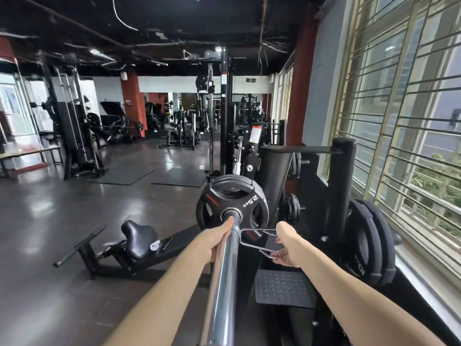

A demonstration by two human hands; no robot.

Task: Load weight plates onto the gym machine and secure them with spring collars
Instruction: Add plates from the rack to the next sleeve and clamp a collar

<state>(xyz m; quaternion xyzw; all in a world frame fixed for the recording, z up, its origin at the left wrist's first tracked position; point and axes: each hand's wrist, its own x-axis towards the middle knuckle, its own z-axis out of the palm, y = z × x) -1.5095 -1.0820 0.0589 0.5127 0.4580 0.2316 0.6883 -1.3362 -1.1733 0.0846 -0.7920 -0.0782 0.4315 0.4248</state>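
On the chrome sleeve [224,268] of the gym machine sits a black 2.5 kg plate [232,204]. Just behind it, the spring collar [257,242] rings the sleeve; the right hand [287,248] squeezes its handles, while the left hand [215,242] wraps the sleeve.

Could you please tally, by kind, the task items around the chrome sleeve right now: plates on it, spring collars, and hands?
Weight plates on the sleeve: 2, the front 25 kg plate and one behind it
Spring collars: 1, spring collar on the sleeve
Hands: 2, left hand, right hand
Total: 5
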